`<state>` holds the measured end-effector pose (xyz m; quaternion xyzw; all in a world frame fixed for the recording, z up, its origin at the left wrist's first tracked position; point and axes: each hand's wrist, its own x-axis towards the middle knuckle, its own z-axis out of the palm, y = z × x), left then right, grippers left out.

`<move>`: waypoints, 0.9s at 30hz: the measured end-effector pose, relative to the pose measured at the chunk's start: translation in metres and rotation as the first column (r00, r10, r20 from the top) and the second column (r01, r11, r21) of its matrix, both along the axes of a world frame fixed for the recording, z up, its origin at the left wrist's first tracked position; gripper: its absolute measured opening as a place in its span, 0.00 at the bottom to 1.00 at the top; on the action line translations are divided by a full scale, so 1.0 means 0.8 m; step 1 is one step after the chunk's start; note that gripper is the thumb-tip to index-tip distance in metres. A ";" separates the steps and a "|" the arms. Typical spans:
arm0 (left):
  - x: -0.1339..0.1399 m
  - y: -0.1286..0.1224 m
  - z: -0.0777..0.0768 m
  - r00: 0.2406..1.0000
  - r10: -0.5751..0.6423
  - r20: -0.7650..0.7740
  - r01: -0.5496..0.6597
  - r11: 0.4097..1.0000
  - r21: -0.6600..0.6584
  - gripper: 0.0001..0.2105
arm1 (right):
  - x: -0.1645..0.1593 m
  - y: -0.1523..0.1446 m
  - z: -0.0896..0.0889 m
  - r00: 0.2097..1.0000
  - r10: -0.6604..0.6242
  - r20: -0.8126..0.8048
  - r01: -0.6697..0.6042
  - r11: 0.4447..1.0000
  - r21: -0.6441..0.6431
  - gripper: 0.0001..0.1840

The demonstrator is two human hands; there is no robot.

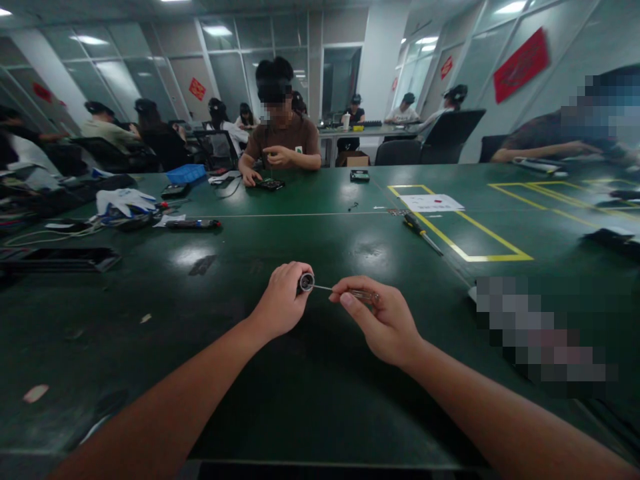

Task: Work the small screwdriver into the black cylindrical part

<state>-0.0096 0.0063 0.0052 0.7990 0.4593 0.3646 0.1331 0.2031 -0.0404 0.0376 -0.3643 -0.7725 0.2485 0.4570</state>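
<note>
Near the middle of the green table, my left hand [283, 300] is wrapped round a small dark cylindrical part [307, 282], whose round open end faces me. Most of that part is hidden by my fingers. My right hand [383, 317] grips a screwdriver [364, 295] with a clear handle. Its thin metal shaft points left and its tip meets the rim of the cylindrical part; whether it reaches inside I cannot tell. Both hands are held above the table surface, a short gap apart.
On the green table [240, 247] lie a yellow-and-black screwdriver [423, 233], a paper sheet [433, 203], a dark pen-like tool [193, 225], white gloves [127, 202] and a blue tray [186, 174]. A person [280, 133] works across the table. A blurred-out object [540, 333] lies at right.
</note>
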 end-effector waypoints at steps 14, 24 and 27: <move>-0.002 0.002 -0.002 0.998 -0.027 -0.053 0.030 0.998 0.051 0.13 | -0.002 -0.001 0.006 0.997 -0.013 0.078 0.013 1.000 -0.009 0.09; 0.000 0.001 0.003 0.998 -0.033 -0.045 0.035 0.998 0.060 0.12 | -0.001 -0.001 0.005 0.997 -0.026 0.071 0.027 1.000 -0.008 0.09; -0.001 0.000 0.003 0.998 -0.032 -0.050 0.035 0.998 0.058 0.12 | -0.001 0.000 0.005 0.998 -0.034 0.059 0.035 0.999 -0.005 0.09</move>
